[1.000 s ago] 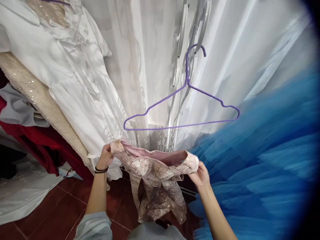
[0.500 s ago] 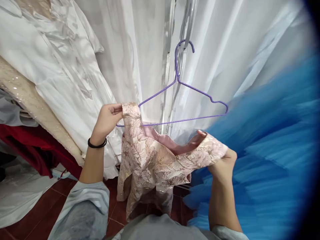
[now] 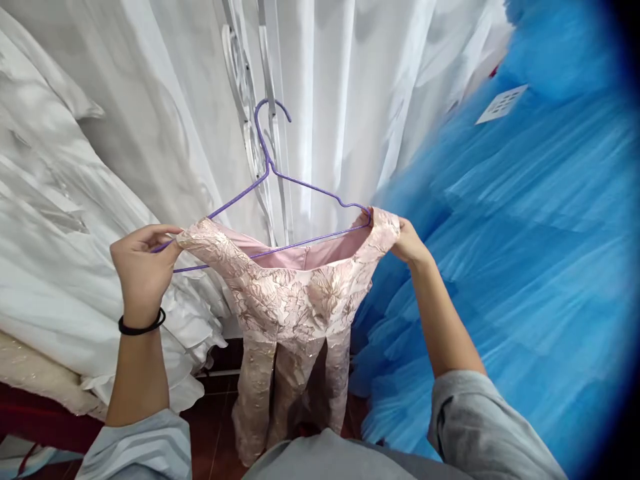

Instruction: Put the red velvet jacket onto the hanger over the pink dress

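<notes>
A pink brocade dress [image 3: 300, 300] with gold leaf patterns hangs in front of me, its neckline spread wide. My left hand [image 3: 147, 263], with a black band at the wrist, pinches the dress's left shoulder strap beside the hanger's left end. At the other side my right hand [image 3: 407, 243] grips the right strap; some of its fingers are hidden behind the fabric. Both straps are around the purple hanger [image 3: 305, 183], whose right end sits inside the right strap. The hanger's hook is up by a white metal frame [image 3: 245, 120].
White gowns [image 3: 75, 200] hang on the left, above beige sequinned fabric [image 3: 40, 373] and dark red cloth [image 3: 45, 420]. A white curtain [image 3: 320, 100] forms the back. Blue tulle [image 3: 500, 267] fills the right, with a white tag [image 3: 503, 105] on it. Dark red floor tiles [image 3: 215, 420] lie below.
My right hand has raised the right strap up onto the hanger's right end. The left hand has moved out along the left end. The view has shifted right.
</notes>
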Action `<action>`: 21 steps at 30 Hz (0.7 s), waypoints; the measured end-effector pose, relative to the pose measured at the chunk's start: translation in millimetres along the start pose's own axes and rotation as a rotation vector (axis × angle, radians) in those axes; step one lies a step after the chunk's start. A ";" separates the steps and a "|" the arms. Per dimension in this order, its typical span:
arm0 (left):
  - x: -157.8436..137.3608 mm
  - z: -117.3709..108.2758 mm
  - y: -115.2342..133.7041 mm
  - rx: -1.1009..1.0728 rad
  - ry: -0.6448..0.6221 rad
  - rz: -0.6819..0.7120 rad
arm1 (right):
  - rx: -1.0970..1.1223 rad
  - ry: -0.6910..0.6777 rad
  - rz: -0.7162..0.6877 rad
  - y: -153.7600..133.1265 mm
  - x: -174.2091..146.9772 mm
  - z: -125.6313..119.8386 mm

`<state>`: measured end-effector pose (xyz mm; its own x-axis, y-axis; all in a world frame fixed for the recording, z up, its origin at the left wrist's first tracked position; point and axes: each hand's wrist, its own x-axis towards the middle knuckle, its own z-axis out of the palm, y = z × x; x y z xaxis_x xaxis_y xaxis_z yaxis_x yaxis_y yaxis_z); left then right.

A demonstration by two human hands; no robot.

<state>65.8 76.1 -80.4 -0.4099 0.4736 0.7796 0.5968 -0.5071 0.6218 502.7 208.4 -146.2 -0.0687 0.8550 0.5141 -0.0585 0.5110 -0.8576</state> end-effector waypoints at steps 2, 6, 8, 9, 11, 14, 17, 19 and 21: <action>0.0 -0.3 -5.2 -0.003 -0.015 0.002 | -0.091 -0.123 -0.058 -19.2 21.4 6.9; 0.4 -1.3 -16.7 -0.005 -0.072 -0.028 | -0.341 -0.404 -0.076 -60.4 56.0 31.2; 0.4 -1.8 -20.4 0.010 -0.093 -0.043 | -0.444 -0.493 -0.058 -73.8 67.4 41.6; 0.6 -2.3 -21.6 0.018 -0.114 -0.053 | -0.504 -0.542 -0.038 -78.1 71.1 45.3; 1.8 -4.3 -22.9 0.048 -0.209 -0.060 | -0.667 -0.636 0.015 -82.9 74.9 49.2; 6.6 -9.4 -21.5 0.096 -0.452 -0.010 | -0.889 -0.639 0.058 -88.2 72.4 47.5; 12.5 -12.6 -15.8 0.078 -0.611 -0.026 | -0.813 -0.570 0.026 -99.4 63.7 41.6; 15.2 -10.5 -11.2 0.101 -0.607 -0.053 | -0.644 -0.607 0.016 -108.8 56.2 38.0; 16.6 -4.6 -8.4 0.165 -0.547 -0.024 | -0.491 -0.668 0.053 -116.1 48.8 35.8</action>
<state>50.8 84.9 -72.4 -0.0342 0.8096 0.5860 0.7098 -0.3932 0.5845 470.5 187.6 -21.1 -0.6448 0.7255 0.2405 0.3922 0.5842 -0.7106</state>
